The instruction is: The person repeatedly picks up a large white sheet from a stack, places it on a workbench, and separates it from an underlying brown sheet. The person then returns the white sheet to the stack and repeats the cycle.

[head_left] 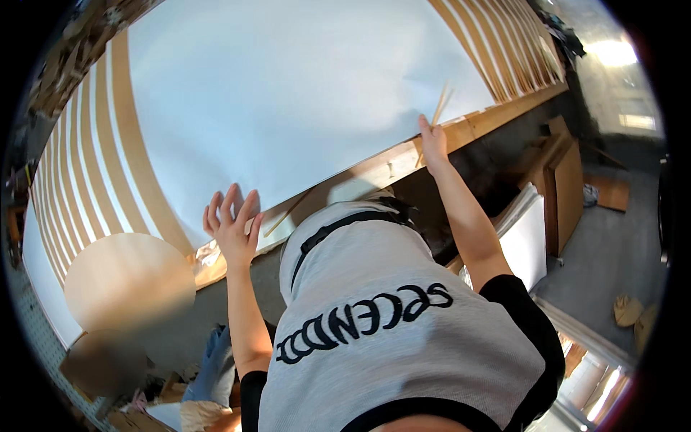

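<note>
A large white sheet (302, 93) covers the worktable in front of me. My left hand (234, 229) is at its near left edge, fingers spread, with nothing in it. At the near right edge my right hand (433, 142) is closed around a thin pale wooden stick (438, 105), whose upper end points away over the sheet. Brown and white bands (97, 144) fan out on the left, like edges of staggered sheets. Similar bands (497, 50) show on the right. Between my hands, a thin stick-like strip (288, 213) lies slanted along the table's near side.
A wooden beam (475, 125) runs along the table's near edge. A round pale disc (129, 281) is at the left. Brown panels (565, 191) and white boards (527, 241) stand at the right. Blue jeans (212, 367) of what looks like another person show at the lower left.
</note>
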`<action>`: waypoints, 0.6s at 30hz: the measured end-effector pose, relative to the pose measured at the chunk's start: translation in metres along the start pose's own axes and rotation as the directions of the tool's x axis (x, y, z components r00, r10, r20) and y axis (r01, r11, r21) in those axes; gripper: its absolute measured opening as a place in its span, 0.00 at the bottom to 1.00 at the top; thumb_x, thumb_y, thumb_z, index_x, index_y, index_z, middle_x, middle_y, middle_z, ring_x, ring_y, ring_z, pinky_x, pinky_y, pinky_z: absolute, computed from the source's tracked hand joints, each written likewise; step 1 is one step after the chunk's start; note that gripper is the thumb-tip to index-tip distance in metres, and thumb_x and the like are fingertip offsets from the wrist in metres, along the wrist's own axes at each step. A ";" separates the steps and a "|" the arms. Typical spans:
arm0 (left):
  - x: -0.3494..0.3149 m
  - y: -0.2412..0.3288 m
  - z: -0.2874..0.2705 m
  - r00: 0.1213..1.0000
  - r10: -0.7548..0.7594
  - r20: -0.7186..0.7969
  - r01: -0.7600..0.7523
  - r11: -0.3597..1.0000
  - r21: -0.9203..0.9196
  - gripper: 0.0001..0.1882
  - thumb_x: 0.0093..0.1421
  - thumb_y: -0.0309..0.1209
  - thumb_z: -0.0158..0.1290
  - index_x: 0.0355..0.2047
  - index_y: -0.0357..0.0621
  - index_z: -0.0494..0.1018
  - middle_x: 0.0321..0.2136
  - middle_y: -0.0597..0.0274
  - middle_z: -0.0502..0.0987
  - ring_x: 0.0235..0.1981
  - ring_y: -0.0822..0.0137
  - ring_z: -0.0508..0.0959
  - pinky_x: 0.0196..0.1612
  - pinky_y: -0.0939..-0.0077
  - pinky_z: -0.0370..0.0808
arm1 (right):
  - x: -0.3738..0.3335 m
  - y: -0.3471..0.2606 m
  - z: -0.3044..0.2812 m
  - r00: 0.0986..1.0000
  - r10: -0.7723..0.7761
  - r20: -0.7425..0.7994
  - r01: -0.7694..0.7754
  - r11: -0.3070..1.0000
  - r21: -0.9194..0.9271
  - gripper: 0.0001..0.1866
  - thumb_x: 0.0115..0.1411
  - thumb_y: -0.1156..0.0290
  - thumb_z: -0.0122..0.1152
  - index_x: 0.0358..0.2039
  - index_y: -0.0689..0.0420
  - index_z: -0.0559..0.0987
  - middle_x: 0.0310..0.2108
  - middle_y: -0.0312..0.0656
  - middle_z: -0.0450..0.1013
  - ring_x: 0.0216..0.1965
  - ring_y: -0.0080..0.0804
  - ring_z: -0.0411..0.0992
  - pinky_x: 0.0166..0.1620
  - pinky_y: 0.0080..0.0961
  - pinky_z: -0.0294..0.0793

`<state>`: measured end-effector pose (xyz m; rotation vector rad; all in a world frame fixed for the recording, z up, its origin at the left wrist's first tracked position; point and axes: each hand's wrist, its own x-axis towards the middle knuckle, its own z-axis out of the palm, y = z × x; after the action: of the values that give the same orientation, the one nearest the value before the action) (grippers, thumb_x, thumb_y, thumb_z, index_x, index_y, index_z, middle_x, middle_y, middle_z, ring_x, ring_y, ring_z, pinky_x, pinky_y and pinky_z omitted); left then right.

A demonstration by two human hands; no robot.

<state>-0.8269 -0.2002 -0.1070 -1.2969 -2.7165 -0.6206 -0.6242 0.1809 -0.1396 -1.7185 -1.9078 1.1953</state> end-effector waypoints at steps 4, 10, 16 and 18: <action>0.002 0.004 0.002 1.000 -0.012 -0.019 0.012 1.000 -0.004 0.18 0.49 0.40 0.55 0.43 0.61 0.74 0.53 0.69 0.64 0.56 0.60 0.56 0.57 0.62 0.46 | 0.006 -0.003 -0.019 0.990 -0.003 0.144 -0.062 0.895 0.442 0.25 0.60 0.52 0.47 0.39 0.66 0.69 0.31 0.42 0.71 0.34 0.28 0.71 0.38 0.25 0.71; 0.004 0.005 0.006 0.999 0.000 -0.034 0.002 0.999 0.035 0.16 0.51 0.43 0.53 0.41 0.62 0.74 0.51 0.70 0.65 0.55 0.59 0.58 0.57 0.60 0.47 | 0.027 0.012 -0.028 0.998 0.059 0.002 -0.055 0.920 0.388 0.19 0.62 0.58 0.45 0.37 0.65 0.71 0.32 0.41 0.72 0.32 0.27 0.72 0.39 0.24 0.73; 0.004 0.004 0.009 1.000 0.004 -0.019 -0.003 0.999 0.046 0.16 0.52 0.43 0.52 0.42 0.62 0.74 0.51 0.69 0.66 0.56 0.57 0.57 0.57 0.59 0.47 | 0.029 0.025 -0.022 0.998 0.050 -0.044 -0.026 0.899 0.438 0.19 0.61 0.59 0.46 0.35 0.65 0.73 0.31 0.40 0.72 0.33 0.25 0.71 0.40 0.23 0.71; 0.005 0.004 0.009 1.000 0.009 -0.016 -0.009 0.999 0.046 0.16 0.52 0.44 0.52 0.42 0.61 0.74 0.52 0.68 0.66 0.55 0.56 0.58 0.57 0.58 0.47 | 0.027 0.025 -0.024 0.998 0.052 -0.027 -0.036 0.910 0.413 0.19 0.61 0.58 0.46 0.35 0.65 0.72 0.31 0.39 0.71 0.33 0.25 0.70 0.40 0.22 0.70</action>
<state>-0.8265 -0.1907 -0.1129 -1.2867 -2.6935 -0.5618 -0.5968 0.2132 -0.1516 -1.5450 -1.4643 1.4477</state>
